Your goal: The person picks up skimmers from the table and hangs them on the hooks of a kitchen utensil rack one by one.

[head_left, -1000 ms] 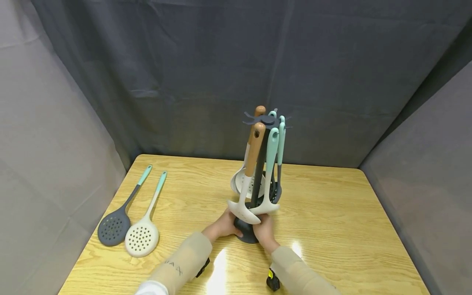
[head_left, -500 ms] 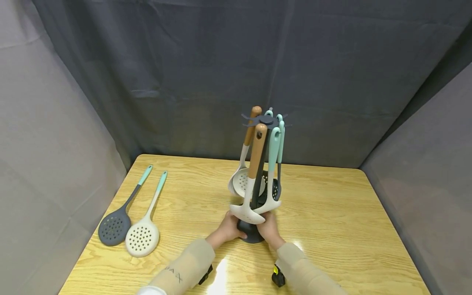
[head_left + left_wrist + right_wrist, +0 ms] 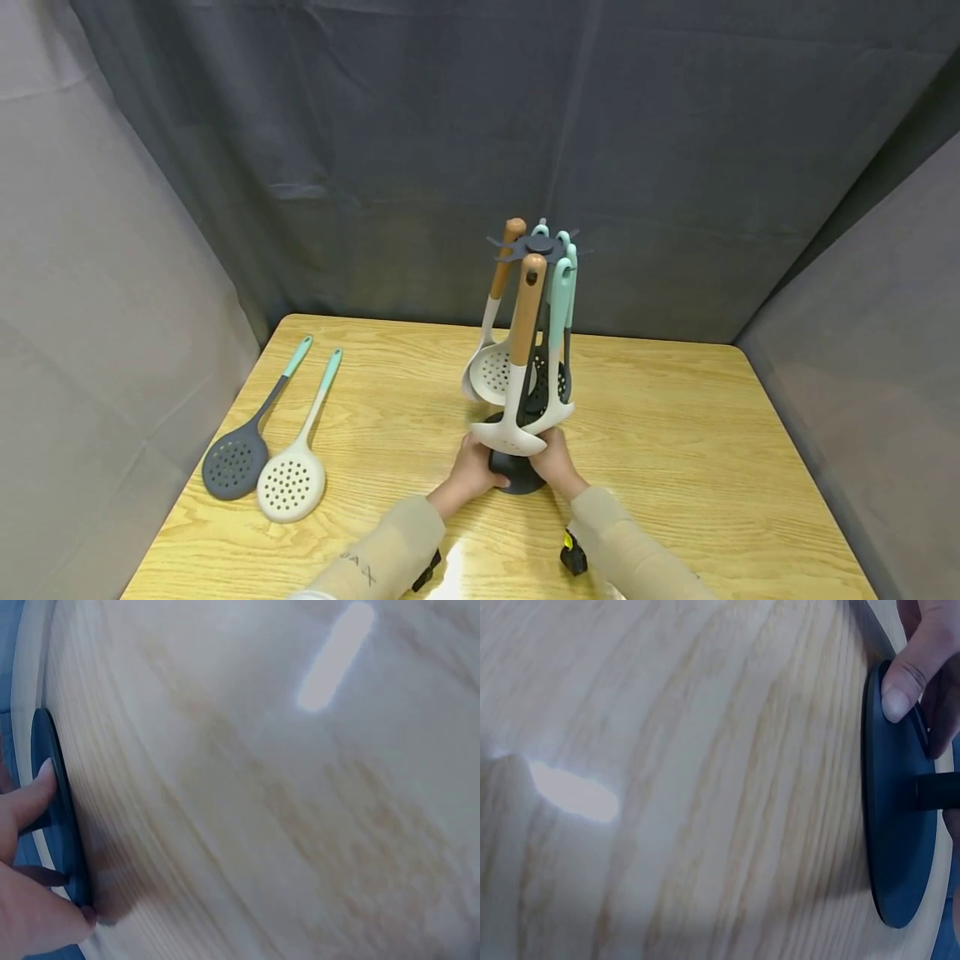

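Note:
A dark utensil stand (image 3: 538, 244) is upright at the table's middle, kitchen tools hanging from its hooked top. My left hand (image 3: 474, 467) grips the left side of its round black base (image 3: 517, 477); my right hand (image 3: 557, 460) holds the right side. In the right wrist view, the thumb (image 3: 896, 701) presses on top of the base. Facing me hang a wooden-handled tool (image 3: 529, 308) with a wide white head and a mint-handled white one (image 3: 560, 317). Behind them are a white slotted spoon (image 3: 491, 372), another wooden-handled tool (image 3: 505, 267) and dark slotted tools (image 3: 542, 383).
To the left on the wooden table (image 3: 675, 467) lie a dark grey skimmer (image 3: 235, 462) and a white skimmer (image 3: 291, 483), both mint-handled. A dark curtain (image 3: 420, 167) hangs behind the table, with grey cloth walls (image 3: 862, 350) at either side.
The stand has turned between my hands, its front tools shifting right and the back wooden handle left. Base and both hands have moved slightly right. The two skimmers lie as before.

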A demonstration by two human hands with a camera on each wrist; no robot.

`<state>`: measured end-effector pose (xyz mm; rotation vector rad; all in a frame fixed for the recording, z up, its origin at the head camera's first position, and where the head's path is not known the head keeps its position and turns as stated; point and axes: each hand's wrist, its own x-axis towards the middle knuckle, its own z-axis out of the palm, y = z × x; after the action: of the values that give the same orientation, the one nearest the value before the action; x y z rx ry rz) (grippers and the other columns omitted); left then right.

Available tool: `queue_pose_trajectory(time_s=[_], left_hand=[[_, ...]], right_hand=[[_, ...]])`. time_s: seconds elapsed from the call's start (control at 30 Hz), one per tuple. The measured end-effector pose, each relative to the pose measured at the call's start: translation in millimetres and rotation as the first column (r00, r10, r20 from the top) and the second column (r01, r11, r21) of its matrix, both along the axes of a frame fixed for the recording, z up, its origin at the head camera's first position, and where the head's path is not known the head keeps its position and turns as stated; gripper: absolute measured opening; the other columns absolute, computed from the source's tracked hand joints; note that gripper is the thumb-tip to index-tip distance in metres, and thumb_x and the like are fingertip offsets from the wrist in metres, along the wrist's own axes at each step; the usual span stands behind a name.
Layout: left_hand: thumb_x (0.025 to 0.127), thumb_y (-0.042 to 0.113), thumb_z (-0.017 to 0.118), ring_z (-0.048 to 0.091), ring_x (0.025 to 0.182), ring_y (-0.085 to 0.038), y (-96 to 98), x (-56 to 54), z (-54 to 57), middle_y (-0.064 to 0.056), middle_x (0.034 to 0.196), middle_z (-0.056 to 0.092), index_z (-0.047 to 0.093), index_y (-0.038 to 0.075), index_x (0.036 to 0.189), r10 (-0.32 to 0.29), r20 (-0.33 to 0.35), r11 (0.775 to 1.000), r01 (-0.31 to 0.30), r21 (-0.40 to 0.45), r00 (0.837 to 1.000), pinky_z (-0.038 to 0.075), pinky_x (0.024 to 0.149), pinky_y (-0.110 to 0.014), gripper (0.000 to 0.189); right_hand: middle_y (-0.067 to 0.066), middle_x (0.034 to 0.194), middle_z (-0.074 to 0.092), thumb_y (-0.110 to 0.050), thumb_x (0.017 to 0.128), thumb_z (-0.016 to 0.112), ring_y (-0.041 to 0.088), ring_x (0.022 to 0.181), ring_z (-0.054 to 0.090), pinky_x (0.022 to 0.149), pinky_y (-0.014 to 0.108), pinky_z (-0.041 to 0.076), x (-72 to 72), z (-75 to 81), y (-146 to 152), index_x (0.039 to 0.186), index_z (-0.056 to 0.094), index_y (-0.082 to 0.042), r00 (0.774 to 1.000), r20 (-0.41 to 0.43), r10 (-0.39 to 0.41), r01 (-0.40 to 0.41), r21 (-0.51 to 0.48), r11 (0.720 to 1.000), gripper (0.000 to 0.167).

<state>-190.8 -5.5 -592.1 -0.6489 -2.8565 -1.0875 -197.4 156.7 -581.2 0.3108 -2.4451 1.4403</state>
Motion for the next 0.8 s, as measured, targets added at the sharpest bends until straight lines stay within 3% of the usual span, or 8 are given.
queue_pose_trajectory(time_s=[0.23, 0.4, 0.5, 0.8], left_hand=[[0.053, 0.021, 0.086, 0.047, 0.113, -0.03, 8.3, 4.2, -2.6, -0.012, 0.112, 0.062, 0.057, -0.004, 0.115, 0.065, -0.042, 0.997, -0.066, -0.026, 0.997, 0.031, 0.101, -0.041, 0.073], [0.055, 0.019, 0.086, 0.042, 0.117, -0.035, 11.1, 8.8, 0.8, -0.018, 0.12, 0.054, 0.055, -0.006, 0.117, 0.098, -0.002, 0.995, -0.098, -0.011, 0.995, 0.033, 0.101, -0.042, 0.074], [0.057, 0.019, 0.085, 0.04, 0.118, -0.037, 11.0, 10.2, 2.1, -0.02, 0.123, 0.05, 0.053, -0.008, 0.118, 0.101, 0.012, 0.995, -0.101, 0.001, 0.995, 0.033, 0.101, -0.044, 0.074], [0.06, 0.018, 0.084, 0.037, 0.122, -0.036, 5.9, 11.3, -3.4, -0.019, 0.127, 0.047, 0.054, -0.007, 0.12, 0.085, 0.043, 0.994, -0.088, 0.063, 0.995, 0.029, 0.103, -0.047, 0.071]], right_hand=[[0.014, 0.082, 0.066, 0.015, 0.075, 0.058, 0.005, 0.075, 0.052, 0.07, 0.029, 0.05, -0.7, 7.0, 3.3, 0.085, 0.064, 0.004, 0.999, 0.046, 0.004, -0.004, -0.008, 1.0, 0.016], [0.016, 0.085, 0.064, 0.015, 0.077, 0.058, 0.001, 0.077, 0.05, 0.071, 0.028, 0.049, 9.2, 30.4, -0.9, 0.088, 0.063, 0.006, 0.997, 0.07, 0.034, -0.031, -0.04, 0.999, 0.015], [0.016, 0.084, 0.063, 0.013, 0.078, 0.058, -0.001, 0.077, 0.049, 0.07, 0.026, 0.048, 11.0, 35.8, -1.5, 0.088, 0.062, 0.007, 0.996, 0.069, 0.053, -0.05, -0.048, 0.998, 0.012], [0.014, 0.088, 0.063, 0.012, 0.079, 0.058, 0.007, 0.079, 0.053, 0.072, 0.026, 0.048, -4.2, 3.5, 6.3, 0.093, 0.062, 0.004, 0.993, 0.063, 0.095, -0.093, -0.044, 0.995, 0.016]])
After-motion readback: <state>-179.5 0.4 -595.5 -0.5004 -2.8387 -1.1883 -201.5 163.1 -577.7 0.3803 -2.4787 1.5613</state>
